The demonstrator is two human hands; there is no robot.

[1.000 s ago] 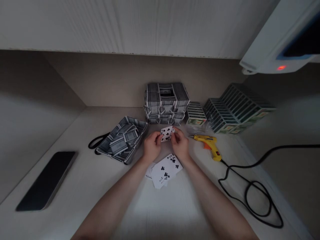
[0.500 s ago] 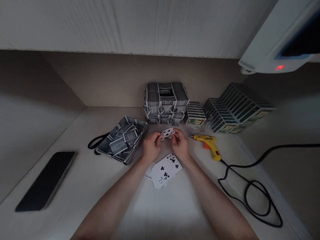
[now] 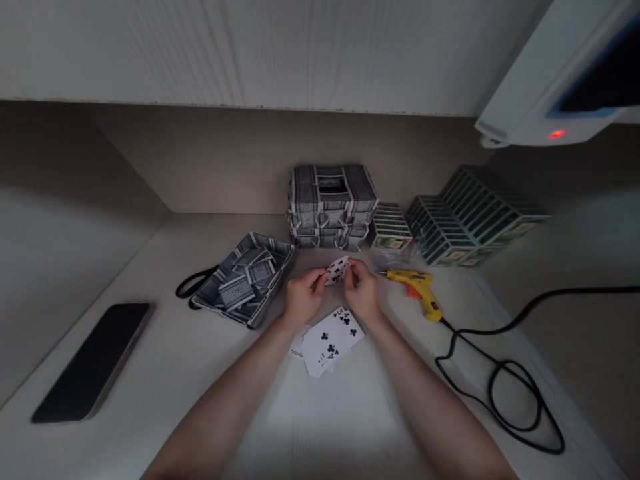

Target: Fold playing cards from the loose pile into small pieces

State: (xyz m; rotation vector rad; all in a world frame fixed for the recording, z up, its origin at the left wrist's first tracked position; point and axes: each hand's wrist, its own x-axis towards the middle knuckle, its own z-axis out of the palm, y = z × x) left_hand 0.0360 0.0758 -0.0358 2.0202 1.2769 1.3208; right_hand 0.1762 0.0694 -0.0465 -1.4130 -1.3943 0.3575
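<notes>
Between my two hands is a playing card (image 3: 337,270) with black pips, tilted and slightly bent. My left hand (image 3: 304,293) pinches its left end, and my right hand (image 3: 362,288) grips its right end. Just below them, on the table, lie a few loose playing cards (image 3: 327,341), face up, a four of clubs on top. To the left of my left hand sits an open box (image 3: 274,288) made of patterned cards, with several folded card pieces (image 3: 237,292) inside. The yellow glue gun (image 3: 417,288) rests to the right of my right hand.
Behind my hands stands a stack of card-built boxes (image 3: 333,207). Packs of cards (image 3: 393,227) and taller pack stacks (image 3: 493,213) are at the back right. A black phone (image 3: 95,363) lies at left, a coiled black cable (image 3: 500,373) at right. A shelf (image 3: 250,60) overhangs the table.
The held card has shifted slightly to the right and become more bent and tilted. My left hand has moved a little right with it. Everything on the table stays put.
</notes>
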